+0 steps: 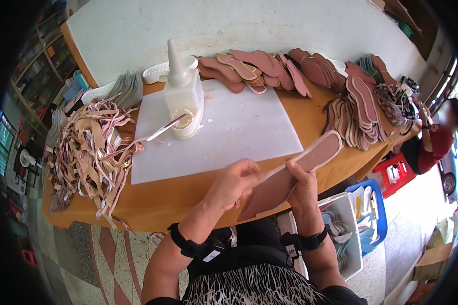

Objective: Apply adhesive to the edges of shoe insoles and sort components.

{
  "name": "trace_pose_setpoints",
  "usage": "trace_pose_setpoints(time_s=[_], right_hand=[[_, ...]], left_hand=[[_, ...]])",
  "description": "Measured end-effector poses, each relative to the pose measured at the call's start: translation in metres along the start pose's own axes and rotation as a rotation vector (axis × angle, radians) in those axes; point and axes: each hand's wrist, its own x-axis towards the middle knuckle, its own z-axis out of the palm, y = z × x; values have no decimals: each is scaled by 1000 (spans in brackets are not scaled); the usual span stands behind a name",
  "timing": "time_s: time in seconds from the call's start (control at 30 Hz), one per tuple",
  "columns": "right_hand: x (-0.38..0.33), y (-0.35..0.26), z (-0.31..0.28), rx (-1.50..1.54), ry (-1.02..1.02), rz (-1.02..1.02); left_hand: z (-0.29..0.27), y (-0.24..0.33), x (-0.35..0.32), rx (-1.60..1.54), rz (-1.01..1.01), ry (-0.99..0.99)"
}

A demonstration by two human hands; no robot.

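Sole over the worktop's near edge: your right hand grips its right side, your left hand pinches its left edge; straps lie heaped left.

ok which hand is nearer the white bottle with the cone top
Left: the left hand is below and right of the white bottle in the picture; the right hand is even farther right.

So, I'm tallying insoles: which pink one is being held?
The insole in the right hand; other pink ones lie heaped along the table's far and right sides.
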Motion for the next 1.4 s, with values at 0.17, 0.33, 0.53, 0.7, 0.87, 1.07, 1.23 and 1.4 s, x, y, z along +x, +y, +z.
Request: trace_pose_setpoints(time_s=[0.17,0.33,0.53,0.7,0.87,1.07,1.23,1.4], right_hand=[[0,1,-3,68,-8,30],[-1,1,-1,102,26,45],[0,6,-4,81,49,72],[-1,5,2,96,39,35],[-1,5,4,45,54,-43],[2,6,3,56,73,-42],[5,7,-2,90,112,4],[8,7,-5,158,166,51]], left_hand=[[-2,-2,-7,81,-27,53],[2,-7,-10,90,48,82],[5,-11,-15,267,159,163],[7,-6,-17,237,125,187],[2,-4,-19,376,87,181],[3,-4,-19,553,254,221],[-3,-8,-15,534,230,222],[-5,-14,-17,535,231,208]])
